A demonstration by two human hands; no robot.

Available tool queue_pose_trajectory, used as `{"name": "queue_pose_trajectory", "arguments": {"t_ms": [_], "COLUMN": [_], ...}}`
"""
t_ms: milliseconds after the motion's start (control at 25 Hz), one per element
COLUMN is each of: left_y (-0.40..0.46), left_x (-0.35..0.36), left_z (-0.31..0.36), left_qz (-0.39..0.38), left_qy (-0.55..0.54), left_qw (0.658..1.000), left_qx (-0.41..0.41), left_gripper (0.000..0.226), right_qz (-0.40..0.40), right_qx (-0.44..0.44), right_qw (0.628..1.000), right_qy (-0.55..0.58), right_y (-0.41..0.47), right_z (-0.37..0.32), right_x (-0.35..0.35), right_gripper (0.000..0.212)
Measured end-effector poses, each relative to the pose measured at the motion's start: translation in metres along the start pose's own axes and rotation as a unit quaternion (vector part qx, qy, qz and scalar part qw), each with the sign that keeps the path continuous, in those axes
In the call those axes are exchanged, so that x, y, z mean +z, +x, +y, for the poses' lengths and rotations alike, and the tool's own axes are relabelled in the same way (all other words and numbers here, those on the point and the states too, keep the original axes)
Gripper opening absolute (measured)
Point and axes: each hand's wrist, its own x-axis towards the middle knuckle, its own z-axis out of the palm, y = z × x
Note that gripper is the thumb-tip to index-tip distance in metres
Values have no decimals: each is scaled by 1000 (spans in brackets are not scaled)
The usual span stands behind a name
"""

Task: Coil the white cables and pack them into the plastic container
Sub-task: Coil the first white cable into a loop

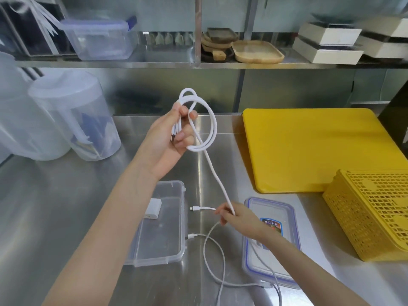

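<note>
White cable (210,138), one, gripped coiled in left hand (170,138), right hand (234,217) pinching its tail; another cable (212,246) lies loose.

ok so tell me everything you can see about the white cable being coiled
The white cable is thin, round and smooth, plastic-looking. Its upper part is wound into several loose loops, gripped by the raised left hand above the steel counter. From the loops one strand runs down and right, fairly straight, to the right hand, which pinches it near its free end. That end sticks out leftward with a small connector, just above the counter.
</note>
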Motion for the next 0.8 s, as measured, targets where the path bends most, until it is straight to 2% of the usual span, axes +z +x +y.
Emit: {"name": "queue_pose_trajectory", "arguments": {"t_ms": [80, 240, 400, 480, 600, 800], "left_y": [1, 3, 0, -2, -3, -4], "left_x": [0, -5, -12, -14, -13, -14], "left_z": [5, 14, 27, 32, 36, 41], "left_qz": [4, 29, 50, 54, 58, 47], "left_qy": [12, -26, -37, -36, -36, -81], "left_qw": [1000, 998, 996, 995, 994, 991], "left_qx": [10, 39, 67, 78, 89, 96], "left_gripper": [38, 42, 41, 37, 34, 32], "right_qz": [52, 101, 226, 260, 215, 181], "right_qx": [34, 47, 63, 122, 222, 228], "right_qw": [998, 992, 972, 957, 951, 957], "right_qy": [-26, -55, -14, 24, 32, -5], "right_y": [4, 12, 13, 12, 19, 22], "right_z": [14, 24, 41, 54, 63, 74], "right_x": [-3, -11, -26, -35, -37, -34], "right_gripper": [21, 20, 14, 19, 34, 36]}}
